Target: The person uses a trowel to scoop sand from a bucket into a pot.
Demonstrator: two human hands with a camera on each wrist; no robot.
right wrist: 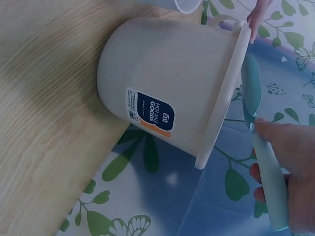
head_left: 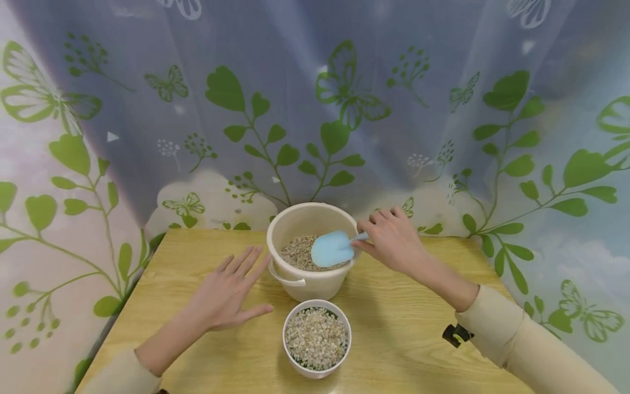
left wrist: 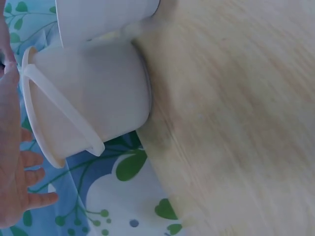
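Observation:
A cream bucket [head_left: 320, 284] holds brownish, gravel-like grains [head_left: 297, 251] low inside it. My right hand [head_left: 394, 241] grips the handle of a light blue hand shovel [head_left: 332, 249], whose blade is over the bucket's opening. In the right wrist view the shovel [right wrist: 252, 88] appears just beyond the bucket's rim, with fingers wrapped around its handle. To the bucket's left, my left hand [head_left: 223, 298] is spread with straight fingers, the fingertips at or close to the rim. In front of the bucket stands a small white pot [head_left: 317, 374], filled with pale grains [head_left: 316, 336].
Bucket and pot stand on a wooden table [head_left: 403, 350]. Behind and beside the table hangs a curtain [head_left: 295, 137] printed with green leaves and butterflies. The bucket's handle [head_left: 287, 282] hangs down its front left side. A label [right wrist: 152, 114] is stuck on the bucket's side.

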